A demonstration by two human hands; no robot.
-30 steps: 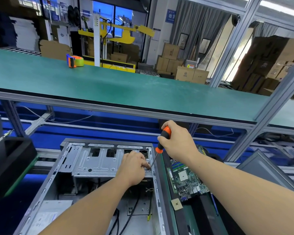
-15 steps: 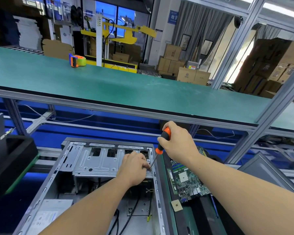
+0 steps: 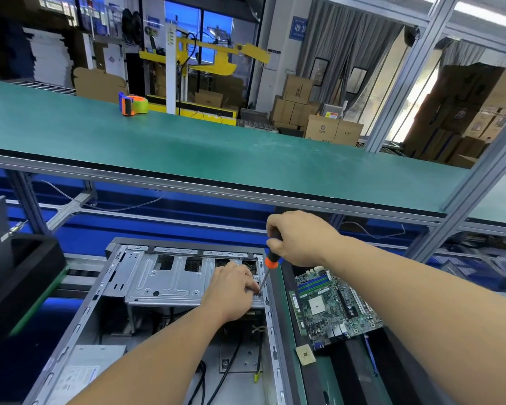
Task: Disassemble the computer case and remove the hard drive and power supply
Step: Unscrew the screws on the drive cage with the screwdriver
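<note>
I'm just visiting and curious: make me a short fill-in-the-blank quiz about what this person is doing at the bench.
1. The right hand grips a ____ with an orange and black handle.
2. Its tip meets the metal drive cage inside the open computer ____.
3. The left hand rests on the cage beside the tool's ____.
4. A loose ____ lies to the right.

Missing words: screwdriver; case; tip; motherboard

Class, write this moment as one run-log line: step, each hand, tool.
step: unscrewing drive cage | right hand: grips screwdriver | left hand: fingers at tip | case: open
</note>
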